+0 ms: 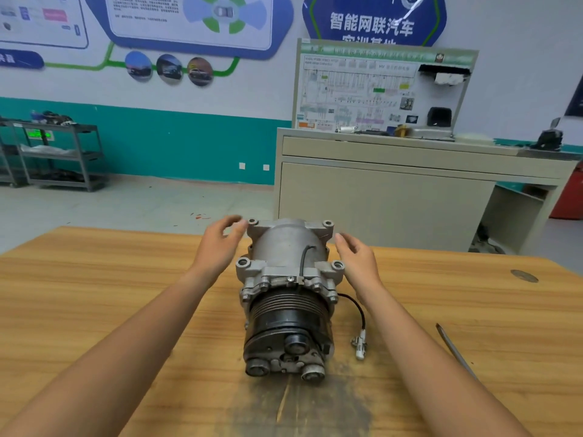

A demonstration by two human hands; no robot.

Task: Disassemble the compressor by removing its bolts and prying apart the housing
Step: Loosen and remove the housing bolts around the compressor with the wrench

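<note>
Compressor lies mid-table; left hand and right hand flank its housing, fingers relaxed, gripping nothing; risk: round body rolls when levered, unrestrained.

On our wooden table lie the compressor, its wired white connector, and a slim metal tool.

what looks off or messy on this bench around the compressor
A dark grimy stain with a pale scratch through it marks the table under the near end of the compressor. Its wire trails loose to the right, the white connector lying unplugged on the wood. Nothing on the compressor itself looks broken.
</note>
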